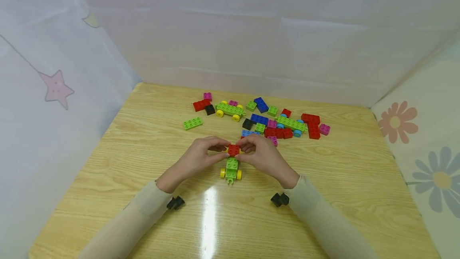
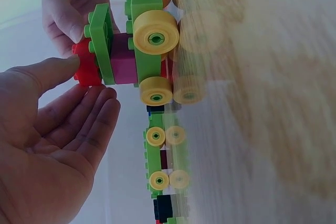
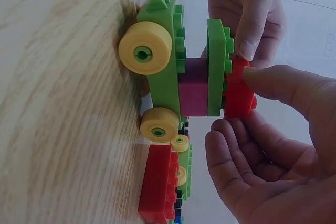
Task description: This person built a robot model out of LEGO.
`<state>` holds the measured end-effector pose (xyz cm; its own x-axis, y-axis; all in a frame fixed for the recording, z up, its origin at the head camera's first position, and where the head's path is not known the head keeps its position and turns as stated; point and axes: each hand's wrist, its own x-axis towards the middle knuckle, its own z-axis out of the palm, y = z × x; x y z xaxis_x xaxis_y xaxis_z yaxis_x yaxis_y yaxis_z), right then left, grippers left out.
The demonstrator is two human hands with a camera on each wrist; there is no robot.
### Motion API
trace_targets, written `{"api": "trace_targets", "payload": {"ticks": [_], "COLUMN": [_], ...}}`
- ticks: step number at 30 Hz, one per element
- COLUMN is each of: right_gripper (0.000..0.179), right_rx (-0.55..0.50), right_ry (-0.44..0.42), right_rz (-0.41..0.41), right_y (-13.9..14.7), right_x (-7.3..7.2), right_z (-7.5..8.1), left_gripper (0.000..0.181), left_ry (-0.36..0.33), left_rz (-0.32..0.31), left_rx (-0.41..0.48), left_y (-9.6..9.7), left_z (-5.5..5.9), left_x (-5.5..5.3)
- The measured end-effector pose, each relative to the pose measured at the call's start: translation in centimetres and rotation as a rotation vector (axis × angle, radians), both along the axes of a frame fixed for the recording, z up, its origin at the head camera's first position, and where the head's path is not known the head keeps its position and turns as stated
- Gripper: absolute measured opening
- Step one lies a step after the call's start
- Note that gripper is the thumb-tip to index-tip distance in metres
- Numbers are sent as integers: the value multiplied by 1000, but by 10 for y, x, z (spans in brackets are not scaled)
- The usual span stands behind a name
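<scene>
A toy car of building bricks stands on the table between my hands. Its wheeled base (image 3: 161, 85) is green with yellow wheels. On the base sits a magenta brick (image 3: 193, 95), topped by a flat green plate (image 3: 214, 66) that juts out over the base. A red brick (image 1: 233, 150) sits at the plate's far end, on top. My left hand (image 1: 201, 153) pinches the red brick from the left, thumb on its near side. From the other side my right hand (image 1: 264, 155) pinches it too, fingers curled beneath in the right wrist view.
Beyond the hands lie loose bricks, among them a green plate (image 1: 193, 123), a blue brick (image 1: 260, 104) and red bricks (image 1: 313, 126). Two more wheeled bases stand there, one with yellow wheels (image 1: 230, 109), one with blue wheels (image 1: 292, 123). A white cloth (image 1: 230, 43) hangs behind the table.
</scene>
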<state>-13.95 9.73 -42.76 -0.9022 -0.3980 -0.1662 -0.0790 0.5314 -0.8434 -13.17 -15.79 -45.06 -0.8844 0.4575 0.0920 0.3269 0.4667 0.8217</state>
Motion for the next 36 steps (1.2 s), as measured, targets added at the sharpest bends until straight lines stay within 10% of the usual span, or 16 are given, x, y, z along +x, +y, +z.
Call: {"api": "trace_targets", "payload": {"ticks": [36], "right_gripper": [32], "right_rx": [8], "right_ry": [-2], "right_rz": [21], "right_y": [2], "right_x": [-4], "right_z": [-5], "left_gripper": [30], "left_ry": [12], "left_rz": [5], "left_rx": [-59], "left_y": [3], "left_z": [1], "left_x": [0]}}
